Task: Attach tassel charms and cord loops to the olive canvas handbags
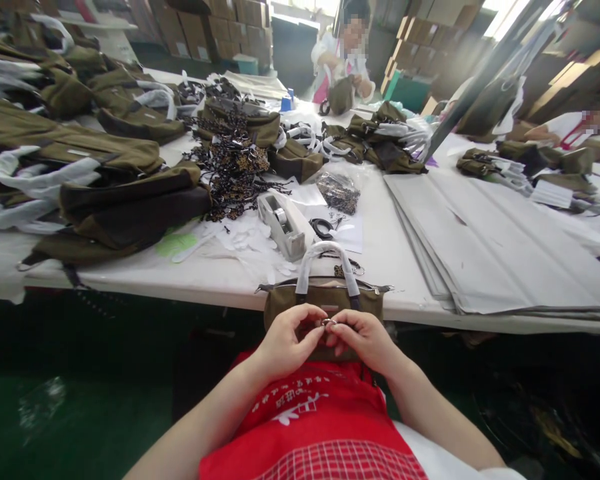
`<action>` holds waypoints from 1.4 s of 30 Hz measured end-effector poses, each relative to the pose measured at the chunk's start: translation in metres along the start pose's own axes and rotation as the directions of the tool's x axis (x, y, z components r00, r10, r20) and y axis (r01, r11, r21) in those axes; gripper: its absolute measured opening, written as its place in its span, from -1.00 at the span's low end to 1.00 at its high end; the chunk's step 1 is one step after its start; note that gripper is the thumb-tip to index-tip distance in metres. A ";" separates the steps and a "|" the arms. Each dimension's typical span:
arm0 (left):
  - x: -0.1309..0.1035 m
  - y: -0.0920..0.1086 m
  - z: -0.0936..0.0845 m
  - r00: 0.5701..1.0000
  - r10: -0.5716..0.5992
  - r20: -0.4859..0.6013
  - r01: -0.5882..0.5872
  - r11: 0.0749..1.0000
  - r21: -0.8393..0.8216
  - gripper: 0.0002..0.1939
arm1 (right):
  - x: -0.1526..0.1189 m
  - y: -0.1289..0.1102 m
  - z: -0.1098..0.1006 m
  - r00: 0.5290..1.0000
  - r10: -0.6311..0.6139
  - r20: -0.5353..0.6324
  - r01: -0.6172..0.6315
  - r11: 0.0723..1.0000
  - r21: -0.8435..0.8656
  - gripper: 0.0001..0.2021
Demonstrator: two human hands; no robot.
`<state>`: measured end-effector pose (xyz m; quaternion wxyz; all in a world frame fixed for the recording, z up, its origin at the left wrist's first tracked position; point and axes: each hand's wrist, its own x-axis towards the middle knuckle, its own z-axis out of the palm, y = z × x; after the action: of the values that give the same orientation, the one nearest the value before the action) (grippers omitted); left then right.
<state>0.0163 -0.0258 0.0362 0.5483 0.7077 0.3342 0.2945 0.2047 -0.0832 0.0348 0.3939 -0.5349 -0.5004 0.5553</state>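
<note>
Close to my body, an olive handbag (pixel 280 300) stands at the table's near edge. Its zip runs along the top, and its raised handles (pixel 304 270) are wrapped in white. In front of it, my left hand (pixel 293 337) and my right hand (pixel 363 335) meet, thumbs and fingertips pinched on a small metal ring (pixel 329 322). Fingers partly cover the ring, so I cannot see whether it is joined to anything. Just behind the bag lies a leopard-patterned charm (pixel 341 271) with a ring.
A tape dispenser (pixel 286 227) and a black coil (pixel 323 229) lie beyond the bag. Leopard-patterned charms (pixel 235 157) are heaped further left, beside piled olive bags (pixel 125 207). Large grey-white sheets (pixel 500 240) cover the right side. A co-worker (pixel 347 60) handles a bag across the table (pixel 380 233).
</note>
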 end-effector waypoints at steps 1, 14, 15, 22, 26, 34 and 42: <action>0.001 0.000 -0.001 0.999 0.032 -0.012 -0.032 0.999 0.024 -0.82 | 0.000 0.001 0.000 0.999 0.042 0.021 -0.043 0.995 0.087 -0.67; 0.017 0.002 0.004 0.997 -0.060 -0.038 0.055 0.993 -0.103 -0.77 | -0.005 0.012 0.003 0.976 0.060 0.208 -0.166 0.823 0.543 -0.67; 0.019 0.002 0.006 0.997 -0.069 -0.032 0.065 0.991 -0.114 -0.77 | -0.005 0.012 0.003 0.977 0.063 0.203 -0.169 0.809 0.562 -0.66; 0.058 -0.007 0.019 0.998 -0.059 -0.004 0.059 0.997 -0.053 -0.78 | -0.012 0.009 -0.018 0.998 0.019 -0.067 0.017 0.866 0.500 -0.68; 0.104 -0.027 0.033 0.986 -0.166 -0.028 0.168 0.979 0.117 -0.78 | -0.026 0.008 -0.050 0.887 -0.179 -0.426 0.162 0.984 -0.078 -0.69; 0.156 -0.038 0.064 0.979 -0.199 -0.035 0.202 0.955 0.216 -0.85 | -0.012 0.021 -0.072 0.720 -0.460 -0.519 -0.061 0.704 -0.708 -0.76; 0.155 -0.034 0.049 0.971 -0.237 -0.024 0.223 0.871 0.438 -0.58 | 0.021 0.044 -0.065 0.807 -0.333 -0.488 -0.056 0.779 -0.624 -0.74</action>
<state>0.1436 0.0752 0.0000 0.4116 0.7723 0.4650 0.1338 0.2708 -0.0627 -0.0080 0.3727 -0.7337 -0.5497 0.1435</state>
